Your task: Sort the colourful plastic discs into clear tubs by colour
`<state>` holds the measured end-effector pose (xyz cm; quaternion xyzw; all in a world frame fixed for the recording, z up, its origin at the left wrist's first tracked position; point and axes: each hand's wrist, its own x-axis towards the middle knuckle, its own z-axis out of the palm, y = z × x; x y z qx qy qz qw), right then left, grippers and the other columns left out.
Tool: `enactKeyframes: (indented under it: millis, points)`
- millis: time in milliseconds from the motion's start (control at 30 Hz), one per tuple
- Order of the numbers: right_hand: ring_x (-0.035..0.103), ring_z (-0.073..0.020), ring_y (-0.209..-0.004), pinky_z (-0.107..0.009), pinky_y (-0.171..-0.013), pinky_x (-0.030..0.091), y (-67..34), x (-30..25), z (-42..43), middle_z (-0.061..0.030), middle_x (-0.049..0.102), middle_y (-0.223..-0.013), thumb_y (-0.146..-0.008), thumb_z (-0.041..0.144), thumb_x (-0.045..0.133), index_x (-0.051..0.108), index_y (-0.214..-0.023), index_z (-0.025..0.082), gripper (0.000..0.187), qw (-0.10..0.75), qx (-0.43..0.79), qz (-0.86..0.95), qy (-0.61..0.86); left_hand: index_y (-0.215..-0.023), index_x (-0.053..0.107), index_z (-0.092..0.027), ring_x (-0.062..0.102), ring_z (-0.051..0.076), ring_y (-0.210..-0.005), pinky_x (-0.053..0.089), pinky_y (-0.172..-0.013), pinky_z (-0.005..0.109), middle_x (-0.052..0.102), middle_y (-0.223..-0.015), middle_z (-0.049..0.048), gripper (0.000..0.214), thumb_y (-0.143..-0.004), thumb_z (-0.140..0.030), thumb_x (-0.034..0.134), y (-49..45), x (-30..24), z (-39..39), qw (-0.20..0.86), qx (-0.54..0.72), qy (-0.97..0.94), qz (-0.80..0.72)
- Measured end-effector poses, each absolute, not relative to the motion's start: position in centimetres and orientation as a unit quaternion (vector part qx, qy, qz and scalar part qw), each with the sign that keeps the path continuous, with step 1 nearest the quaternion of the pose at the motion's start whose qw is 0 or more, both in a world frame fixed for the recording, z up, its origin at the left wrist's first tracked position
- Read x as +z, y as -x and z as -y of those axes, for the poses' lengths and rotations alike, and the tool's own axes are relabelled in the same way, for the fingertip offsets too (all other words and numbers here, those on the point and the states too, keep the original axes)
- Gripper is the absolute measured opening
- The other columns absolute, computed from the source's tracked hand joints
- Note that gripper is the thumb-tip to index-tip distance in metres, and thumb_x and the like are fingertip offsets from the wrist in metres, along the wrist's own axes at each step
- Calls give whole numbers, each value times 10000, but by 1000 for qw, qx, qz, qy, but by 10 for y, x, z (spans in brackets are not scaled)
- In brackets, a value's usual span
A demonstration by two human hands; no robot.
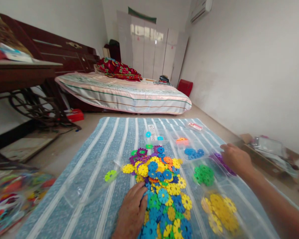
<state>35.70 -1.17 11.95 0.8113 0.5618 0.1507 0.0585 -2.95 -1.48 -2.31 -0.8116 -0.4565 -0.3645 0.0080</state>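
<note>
A heap of plastic snowflake discs in blue, yellow, green, purple and orange lies on the striped cloth. At its left edge rests my left hand, fingers loosely stretched against the discs. My right hand is above the purple discs in a clear compartment, its fingers curled together; whatever is in them is hidden. Sorted beside the heap are green discs, yellow discs, blue discs and orange discs. Two light blue discs lie in a compartment farther back.
A clear plastic bag or sheet with a lime disc lies left on the striped cloth. Bags of colourful items are lower left. A cardboard box stands right, a bed behind, a sewing-machine table left.
</note>
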Motion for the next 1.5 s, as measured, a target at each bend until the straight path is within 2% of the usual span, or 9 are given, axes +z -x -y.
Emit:
enactKeyframes:
  millis: [100,300,500,667,867,1033,1133,1300,1500]
  points:
    - [658,-209,-829,-276,-639,449,-343,102,26,-79,684,-971,-896,272,431,675,-952,220,255,-2,108,-615,-782,-978,666,-208,656,215,-998,562,-873,363,691,-1083,75,245,-883,-308,463,29,-22,15,-12,-370,810,455]
    - [636,-161,-730,-256,-661,469,-262,69,71,-27,672,-799,-883,266,443,664,-873,242,223,-168,-47,-750,-638,-987,663,-203,636,215,-1035,534,-920,378,677,-1109,82,245,-877,-299,465,27,-20,18,-53,-363,806,464]
    - [622,-157,-769,-257,-696,496,-201,43,107,-24,657,-849,-873,203,460,638,-880,239,181,-206,-114,-783,-576,-992,656,-185,619,216,-1055,529,-924,385,671,-1107,93,254,-881,-273,445,23,-16,20,-70,-367,804,462]
    - [624,-183,-884,-290,-774,513,-186,25,118,-45,659,-988,-831,175,512,635,-920,251,169,-240,-94,-778,-573,-988,655,-190,618,211,-1056,524,-930,384,669,-1107,87,239,-875,-253,453,22,-14,21,-78,-368,803,461]
    - [594,-217,-990,-345,-864,496,-177,25,107,-82,629,-1077,-841,206,543,630,-945,218,135,-251,-41,-744,-618,-983,654,-173,624,219,-1042,526,-925,397,673,-1095,103,254,-880,-255,437,22,-13,21,-68,-371,805,457]
    - [564,-234,-1004,-361,-889,465,-161,30,82,-81,622,-1015,-820,201,589,616,-904,199,89,-194,-35,-731,-653,-991,654,-194,627,217,-1041,530,-918,384,677,-1090,91,245,-871,-257,450,22,-14,20,-65,-379,804,454]
    - [566,-220,-941,-341,-856,456,-156,26,73,-62,624,-944,-832,167,563,608,-844,199,56,-174,-26,-744,-644,-973,658,-195,634,213,-1028,532,-916,384,682,-1077,87,236,-871,-251,453,22,-15,21,-59,-377,802,458]
    - [559,-193,-833,-312,-793,422,-163,25,72,-66,617,-834,-890,112,428,600,-759,190,230,-201,18,-782,-590,-974,658,-199,636,210,-1021,532,-917,379,682,-1078,86,231,-872,-243,455,21,-13,23,-64,-375,801,463]
    - [549,-136,-670,-228,-638,383,-183,74,24,-22,591,-675,-895,163,404,584,-650,195,306,-178,29,-787,-590,-978,657,-204,629,211,-1033,529,-919,385,680,-1080,84,235,-868,-242,453,21,-13,23,-75,-379,798,461]
